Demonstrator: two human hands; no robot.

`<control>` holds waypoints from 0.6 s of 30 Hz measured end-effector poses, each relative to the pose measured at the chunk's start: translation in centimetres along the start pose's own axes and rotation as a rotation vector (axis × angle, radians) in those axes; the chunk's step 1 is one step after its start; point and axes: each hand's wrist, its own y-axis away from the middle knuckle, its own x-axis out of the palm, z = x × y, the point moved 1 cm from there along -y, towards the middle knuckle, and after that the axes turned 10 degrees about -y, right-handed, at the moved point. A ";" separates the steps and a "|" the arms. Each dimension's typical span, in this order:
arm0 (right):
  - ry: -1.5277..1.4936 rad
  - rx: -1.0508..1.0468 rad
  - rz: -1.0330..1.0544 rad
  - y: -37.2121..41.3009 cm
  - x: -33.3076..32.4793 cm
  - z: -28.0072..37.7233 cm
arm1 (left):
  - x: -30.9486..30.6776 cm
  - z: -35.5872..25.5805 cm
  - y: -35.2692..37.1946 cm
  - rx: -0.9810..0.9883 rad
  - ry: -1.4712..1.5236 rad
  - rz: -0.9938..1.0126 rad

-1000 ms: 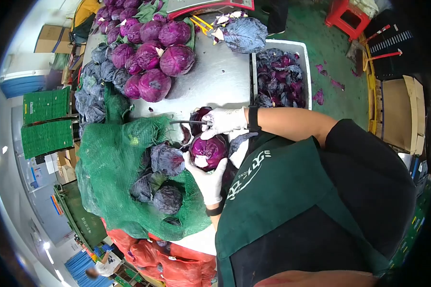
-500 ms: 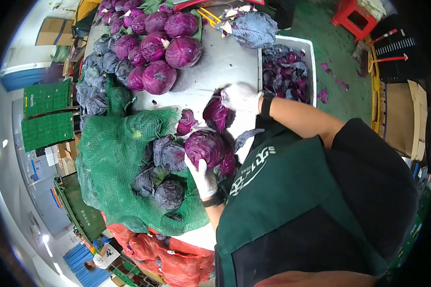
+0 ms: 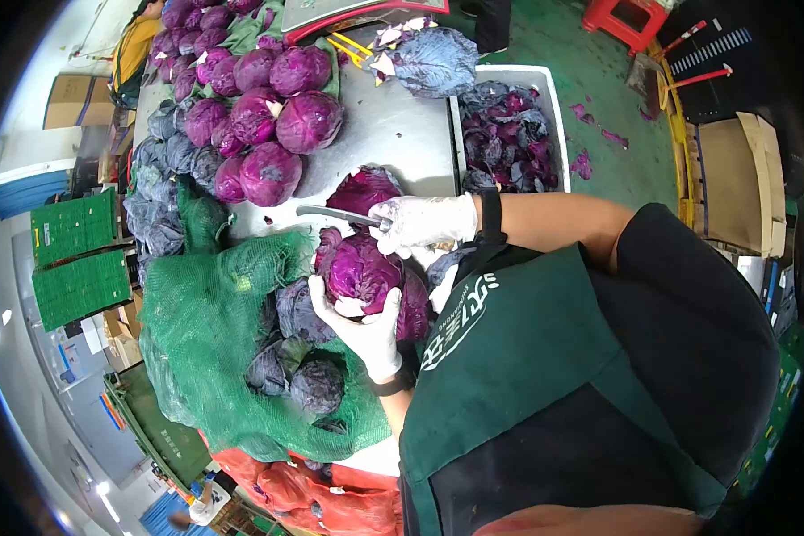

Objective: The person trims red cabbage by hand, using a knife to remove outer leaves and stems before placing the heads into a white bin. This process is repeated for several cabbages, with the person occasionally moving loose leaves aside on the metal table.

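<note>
My left hand (image 3: pixel 362 335), in a white glove, is wrapped round a purple cabbage (image 3: pixel 363 272) with its pale cut stem turned toward the fingers. Just above, my gloved right hand (image 3: pixel 427 221) grips a knife (image 3: pixel 335 213) with a short curved blade pointing left. The blade lies over the gap between the cabbage and a loose purple outer leaf (image 3: pixel 366 189) on the table. Another peeled leaf (image 3: pixel 413 308) sits beside the held cabbage, near my apron. Dusky untrimmed cabbages (image 3: pixel 316 386) lie by my left hand on a green mesh sack (image 3: pixel 214 348).
Shiny trimmed cabbages (image 3: pixel 271 174) are piled on the metal table (image 3: pixel 393 129). A white bin (image 3: pixel 558 125) holds leaf scraps. One bluish cabbage (image 3: pixel 436 62) rests near a yellow-handled tool (image 3: pixel 347 49). Red mesh sacks (image 3: pixel 357 505) lie below; other people stand in the background.
My right hand has moved down and left, and the knife now shows clearly in it. The loose leaf now lies on the table. The held cabbage has turned, showing its cut stem.
</note>
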 end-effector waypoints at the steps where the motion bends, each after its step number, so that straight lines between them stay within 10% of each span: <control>1: -0.002 -0.066 0.022 -0.1 -0.1 -0.1 | 0.0 0.1 -0.1 0.021 -0.055 0.005; 15: -0.180 -0.015 -0.006 3.6 -1.8 2.5 | 0.6 -0.6 0.3 -0.269 0.524 -0.057; 18: 0.534 -0.756 0.013 0.8 -2.6 0.3 | 0.7 -0.7 0.1 -0.201 0.370 -0.055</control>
